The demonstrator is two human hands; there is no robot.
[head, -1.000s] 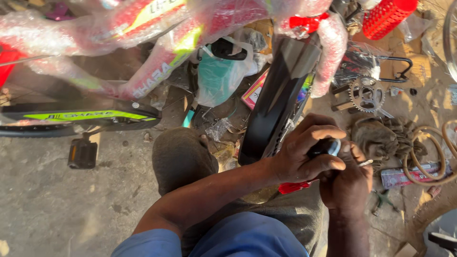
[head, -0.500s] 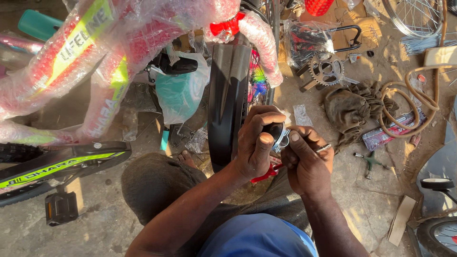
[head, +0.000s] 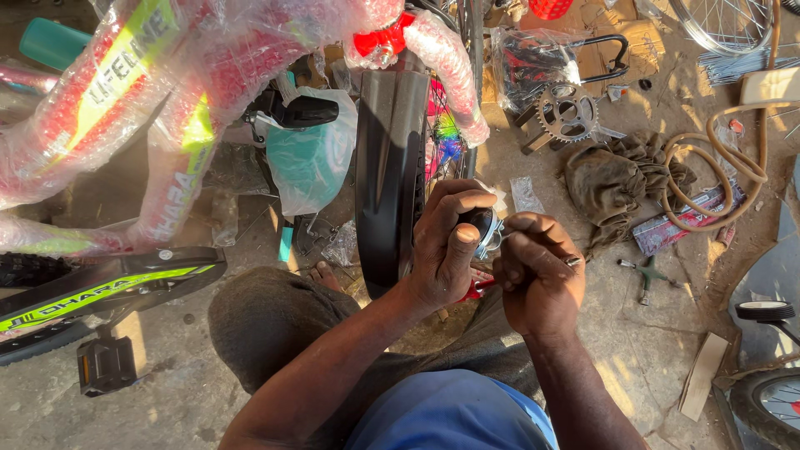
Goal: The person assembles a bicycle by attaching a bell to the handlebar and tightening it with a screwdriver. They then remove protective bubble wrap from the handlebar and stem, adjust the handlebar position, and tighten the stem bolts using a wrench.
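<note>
Left hand (head: pixel 446 246) gripping small black part w/ metal bracket (head: pixel 485 233) at black mudguard (head: pixel 388 167), fingers curled tight. Right hand (head: pixel 537 279) fisted on thin tool (head: pixel 573 262). Fastening judged mid-way, not finished. Bike frame (head: pixel 150 100) in clear bubble wrap, top left; teal bag (head: pixel 312 162) centre.

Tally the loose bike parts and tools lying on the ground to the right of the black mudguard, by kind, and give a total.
Toothed metal chainring with crank: 1
Coiled tan rubber hose: 1
Crumpled brown rag: 1
Small three-way metal wrench: 1
Bundle of thin silver spokes: 1
Total: 5
</note>
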